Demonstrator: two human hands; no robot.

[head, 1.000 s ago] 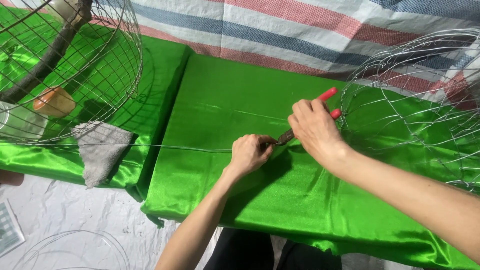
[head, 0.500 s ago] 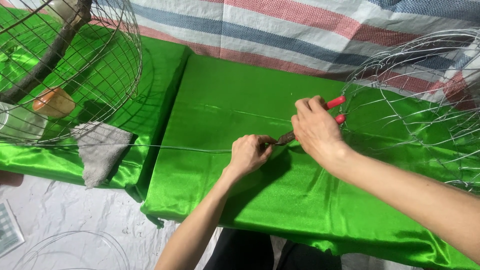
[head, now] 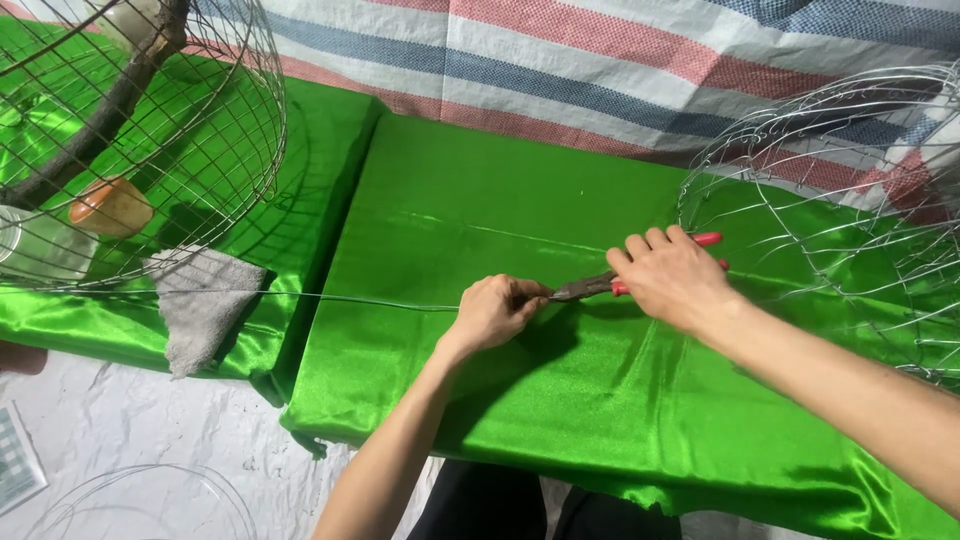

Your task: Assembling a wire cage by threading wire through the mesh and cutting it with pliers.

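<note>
My left hand (head: 497, 310) pinches a thin steel wire (head: 330, 297) that runs off to the left over the shiny green cloth (head: 470, 210). Red-handled pliers (head: 600, 285) sit in my right hand (head: 672, 277), their dark jaws closed at the wire right beside my left fingers. Both hands rest low over the middle of the cloth-covered table.
A round wire-mesh cage (head: 150, 130) with a branch, a small orange object and a clear container stands at the left, a grey rag (head: 200, 300) beside it. A tangled coil of wire (head: 850, 210) lies at the right. A striped tarp (head: 600, 70) hangs behind. A wire hoop (head: 140, 505) lies on the floor.
My right hand has squeezed the red handles together and dropped a little lower. The left hand and the wire stay in place.
</note>
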